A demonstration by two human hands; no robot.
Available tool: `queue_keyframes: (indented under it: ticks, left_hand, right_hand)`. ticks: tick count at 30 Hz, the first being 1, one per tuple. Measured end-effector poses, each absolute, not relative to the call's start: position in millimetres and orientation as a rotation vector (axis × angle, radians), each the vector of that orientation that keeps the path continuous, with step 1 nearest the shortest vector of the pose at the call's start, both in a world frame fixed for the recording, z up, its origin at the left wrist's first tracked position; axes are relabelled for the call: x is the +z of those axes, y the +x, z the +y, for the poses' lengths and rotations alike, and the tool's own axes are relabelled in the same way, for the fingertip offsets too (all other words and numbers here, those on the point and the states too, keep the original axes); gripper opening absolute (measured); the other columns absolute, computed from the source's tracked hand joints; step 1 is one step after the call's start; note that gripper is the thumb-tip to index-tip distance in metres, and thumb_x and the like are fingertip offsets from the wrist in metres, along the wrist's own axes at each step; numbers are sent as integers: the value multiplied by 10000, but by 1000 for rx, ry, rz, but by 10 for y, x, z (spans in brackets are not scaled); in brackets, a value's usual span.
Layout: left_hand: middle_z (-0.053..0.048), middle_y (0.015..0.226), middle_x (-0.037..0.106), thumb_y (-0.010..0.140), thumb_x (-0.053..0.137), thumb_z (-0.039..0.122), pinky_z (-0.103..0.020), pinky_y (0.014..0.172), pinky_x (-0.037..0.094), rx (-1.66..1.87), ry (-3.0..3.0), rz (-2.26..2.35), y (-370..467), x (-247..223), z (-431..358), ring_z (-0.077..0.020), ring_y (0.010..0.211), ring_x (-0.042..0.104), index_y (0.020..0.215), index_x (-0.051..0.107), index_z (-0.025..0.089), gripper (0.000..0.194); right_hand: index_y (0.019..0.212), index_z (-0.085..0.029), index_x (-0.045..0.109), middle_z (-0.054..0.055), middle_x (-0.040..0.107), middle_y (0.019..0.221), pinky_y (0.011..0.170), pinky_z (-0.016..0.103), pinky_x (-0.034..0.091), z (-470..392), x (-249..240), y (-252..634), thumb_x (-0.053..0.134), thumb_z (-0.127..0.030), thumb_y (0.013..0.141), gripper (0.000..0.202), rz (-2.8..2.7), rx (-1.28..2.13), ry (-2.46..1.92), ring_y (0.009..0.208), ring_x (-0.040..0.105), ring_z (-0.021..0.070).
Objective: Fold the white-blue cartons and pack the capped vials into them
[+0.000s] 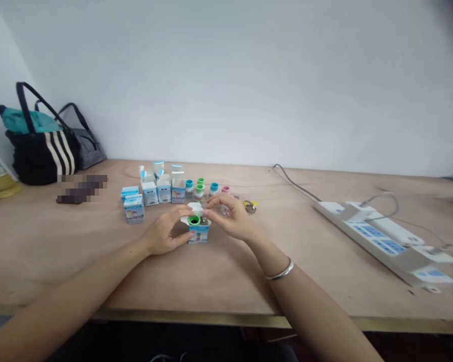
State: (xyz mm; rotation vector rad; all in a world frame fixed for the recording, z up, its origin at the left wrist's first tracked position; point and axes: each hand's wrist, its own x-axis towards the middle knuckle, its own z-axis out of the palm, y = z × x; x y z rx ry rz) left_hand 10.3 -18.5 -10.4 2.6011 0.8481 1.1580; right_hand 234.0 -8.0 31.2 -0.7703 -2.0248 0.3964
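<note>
A small blue-and-white cardboard box (199, 237) stands on the table with its top flaps up. Inside it I see a green-rimmed jar (194, 220) with a dark opening, and beside that a shiny metallic piece (204, 220) too small to name. My left hand (166, 231) grips the box from the left, thumb on its front and fingers at the raised flap. From the right, my right hand (232, 217) has its thumb and fingertips closed at the box's top edge by the flap. A silver bangle is on my right wrist.
Behind are open boxes (164, 192), closed boxes (135, 210), jars with blue (214, 187), green (199, 189) and pink (225, 190) rims, and metal pieces (249, 206). A power strip (381, 241) with cables lies right. Bags (41, 156) and a pixelated dark object (81, 189) lie left.
</note>
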Motion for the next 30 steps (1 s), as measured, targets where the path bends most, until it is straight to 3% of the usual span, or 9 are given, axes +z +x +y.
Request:
queue_keyframes:
  ticks: [3, 7, 19, 30]
  left_hand:
    - [-95, 1234, 538, 780, 623, 289, -408, 950, 453, 1155, 2565, 896, 97, -114, -187, -234, 1126, 547, 1264, 366, 239, 550]
    - [-91, 1275, 517, 750, 654, 281, -419, 945, 452, 1137, 2545, 926, 91, -125, -184, -249, 1142, 536, 1297, 331, 251, 636]
    - [-92, 1255, 539, 778, 627, 308, -395, 934, 461, 1166, 2542, 961, 103, -138, -173, -240, 1125, 549, 1286, 359, 225, 580]
    - [-98, 1248, 541, 763, 635, 294, -394, 944, 460, 1149, 2578, 888, 97, -111, -192, -244, 1126, 548, 1290, 364, 222, 597]
  right_hand:
    - [869, -218, 661, 70, 615, 975, 898, 385, 425, -122, 324, 2300, 678, -372, 754, 193, -2126, 311, -718, 971, 566, 208]
    - [822, -239, 687, 75, 591, 1032, 920, 421, 383, -170, 331, 2225, 709, -357, 723, 156, -2267, 208, -752, 1028, 524, 239]
    - [687, -199, 672, 52, 575, 930, 865, 378, 420, -156, 236, 2095, 692, -262, 725, 76, -2014, 304, -853, 937, 545, 203]
    - [602, -198, 686, 69, 628, 983, 864, 399, 419, -213, 276, 2063, 654, -275, 751, 171, -2055, 382, -1019, 966, 572, 229]
